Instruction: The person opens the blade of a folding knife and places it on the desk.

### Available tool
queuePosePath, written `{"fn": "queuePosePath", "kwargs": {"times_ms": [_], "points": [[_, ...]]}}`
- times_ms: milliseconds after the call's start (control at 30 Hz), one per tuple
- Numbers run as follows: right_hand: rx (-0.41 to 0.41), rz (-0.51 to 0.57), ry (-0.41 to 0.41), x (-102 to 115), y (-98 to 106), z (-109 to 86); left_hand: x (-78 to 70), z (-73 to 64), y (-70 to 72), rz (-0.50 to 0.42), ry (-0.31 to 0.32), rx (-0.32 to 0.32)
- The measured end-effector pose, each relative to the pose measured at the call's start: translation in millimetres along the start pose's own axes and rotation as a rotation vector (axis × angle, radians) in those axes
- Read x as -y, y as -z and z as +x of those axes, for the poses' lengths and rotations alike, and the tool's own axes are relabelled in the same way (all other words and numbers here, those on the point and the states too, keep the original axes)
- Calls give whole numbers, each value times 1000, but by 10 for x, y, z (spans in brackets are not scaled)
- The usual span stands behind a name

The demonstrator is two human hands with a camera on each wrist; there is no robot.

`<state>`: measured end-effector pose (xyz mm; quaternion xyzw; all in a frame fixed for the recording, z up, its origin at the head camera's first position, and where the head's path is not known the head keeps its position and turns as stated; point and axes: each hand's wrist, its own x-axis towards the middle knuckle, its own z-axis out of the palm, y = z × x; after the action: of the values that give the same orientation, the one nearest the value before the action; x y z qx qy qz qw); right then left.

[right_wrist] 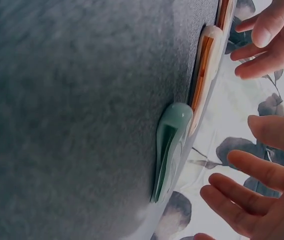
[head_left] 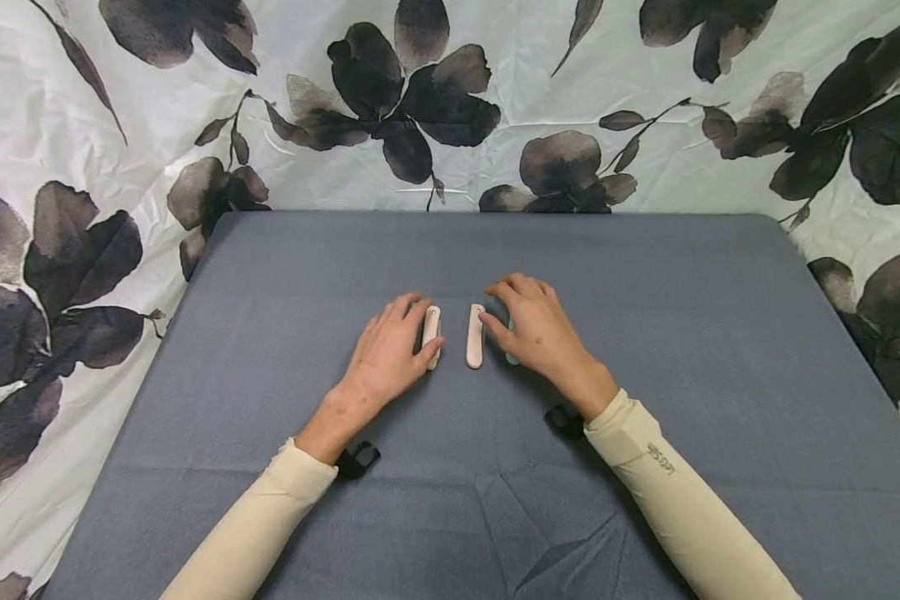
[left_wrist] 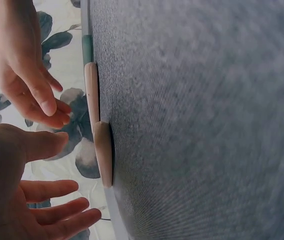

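Three slim, round-ended pieces like closed folding knives lie side by side on the grey cloth. My left hand (head_left: pixel 378 354) hovers with relaxed fingers over the left pale pink piece (head_left: pixel 432 321), partly covering it in the head view. Between the hands lies the middle pale pink piece (head_left: pixel 475 340), with a small hole near its far end. Over the green piece (right_wrist: pixel 171 135), mostly hidden in the head view, is my right hand (head_left: pixel 536 329), its fingers loosely spread. Both wrist views show a gap between the hands and the pieces. A long slot runs along the green piece's side.
A grey cloth (head_left: pixel 450 517) covers the table, creased near the front. Behind and at the sides hangs a white fabric (head_left: pixel 300 183) with dark flowers. Small black devices sit under the left wrist (head_left: pixel 357 460) and the right wrist (head_left: pixel 565 421).
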<state>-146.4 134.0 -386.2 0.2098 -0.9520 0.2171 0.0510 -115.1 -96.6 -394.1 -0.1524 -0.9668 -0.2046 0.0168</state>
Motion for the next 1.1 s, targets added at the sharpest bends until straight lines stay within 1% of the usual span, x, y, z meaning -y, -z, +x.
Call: {"fn": "queuePosePath", "kwargs": {"times_ms": [200,600,833,1100], "points": [[28,2,1,44,-42,31,-11,-26,-12,-16,-3,-10],[67,15,20,115,-105,99,-32,-51,-12,-17,33,11],[108,25,42,189,-142,184,-52,-64,-15,-2,53,47],[169,14,24,279,-192,259,-64,-86,-25,-11,79,77]]}}
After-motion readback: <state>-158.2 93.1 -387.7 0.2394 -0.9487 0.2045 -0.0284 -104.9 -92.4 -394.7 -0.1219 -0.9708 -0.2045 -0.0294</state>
